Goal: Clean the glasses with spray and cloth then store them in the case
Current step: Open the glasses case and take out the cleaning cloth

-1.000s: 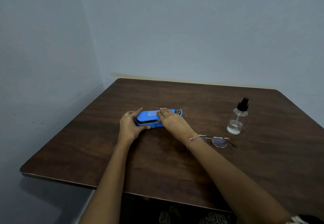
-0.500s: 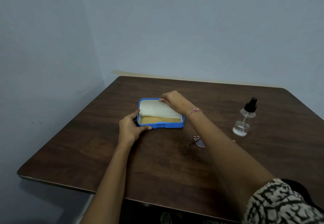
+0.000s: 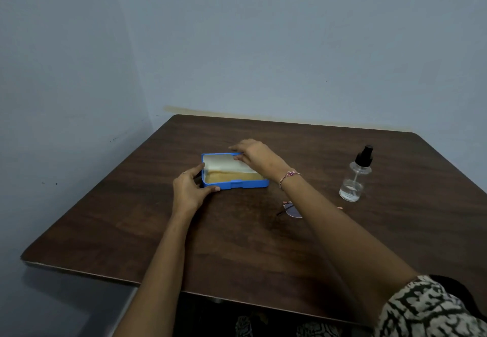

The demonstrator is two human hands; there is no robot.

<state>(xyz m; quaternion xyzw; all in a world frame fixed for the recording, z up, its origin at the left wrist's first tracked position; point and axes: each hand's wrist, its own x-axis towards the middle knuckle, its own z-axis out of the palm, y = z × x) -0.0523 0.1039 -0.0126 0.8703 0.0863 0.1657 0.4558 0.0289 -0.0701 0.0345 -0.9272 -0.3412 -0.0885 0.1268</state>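
A blue glasses case (image 3: 237, 184) lies open near the middle of the table, showing a pale lining and a yellowish cloth (image 3: 232, 176) inside. My left hand (image 3: 190, 190) grips the case's near-left corner. My right hand (image 3: 257, 158) rests on the raised lid's far edge, fingers pinched on it. The glasses (image 3: 292, 210) lie on the table to the right of the case, partly hidden under my right forearm. A clear spray bottle (image 3: 355, 178) with a black nozzle stands upright further right.
The dark wooden table (image 3: 131, 226) stands in a corner between two blue walls. Its front edge runs close to my body, and its left edge drops off to the floor.
The case was shut a second ago; my right hand has lifted the lid open and moved to the far edge. My left hand stays at the corner.
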